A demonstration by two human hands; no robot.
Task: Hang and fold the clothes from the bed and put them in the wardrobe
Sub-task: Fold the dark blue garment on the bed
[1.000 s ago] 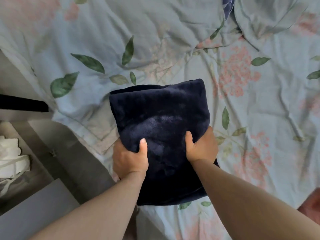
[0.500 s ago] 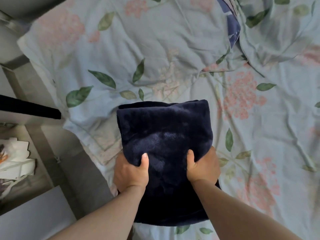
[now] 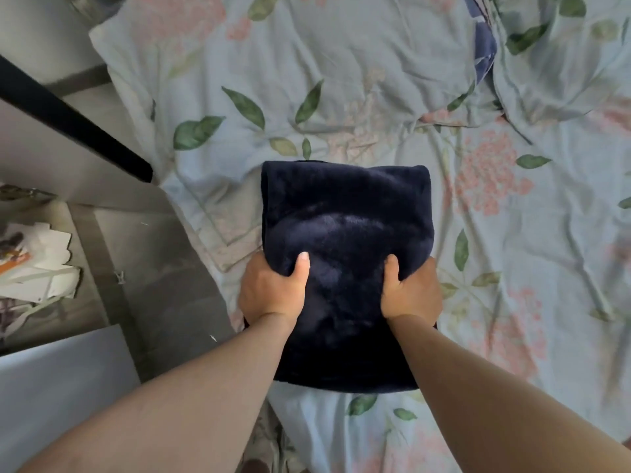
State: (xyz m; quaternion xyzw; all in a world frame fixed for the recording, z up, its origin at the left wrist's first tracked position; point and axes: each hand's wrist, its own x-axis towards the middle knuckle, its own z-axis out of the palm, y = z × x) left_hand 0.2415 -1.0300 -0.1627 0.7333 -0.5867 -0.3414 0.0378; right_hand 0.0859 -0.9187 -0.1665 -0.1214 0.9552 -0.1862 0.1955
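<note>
A rumpled sheet (image 3: 358,80), pale blue with green leaves and pink flowers, covers the bed. At the bed's far edge a strip of dark blue cloth (image 3: 485,42) shows between its folds. Off the bed's left edge lies grey floor (image 3: 160,268), with a black bar (image 3: 71,124) above it and white papers (image 3: 37,264) further left.

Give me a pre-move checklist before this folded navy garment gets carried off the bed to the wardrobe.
1. Left hand grips the navy garment, thumb on top: ok.
2. Right hand grips its other side, thumb on top: ok.
3. Garment folded into a compact rectangle, no loose ends showing: ok.
4. Fingers underneath supporting the fold: cannot tell, hidden.
5. Nothing lying on top of the garment from the floral bedsheet: ok.
6. Wardrobe shelf ready: cannot tell, no shelf visible.
</note>
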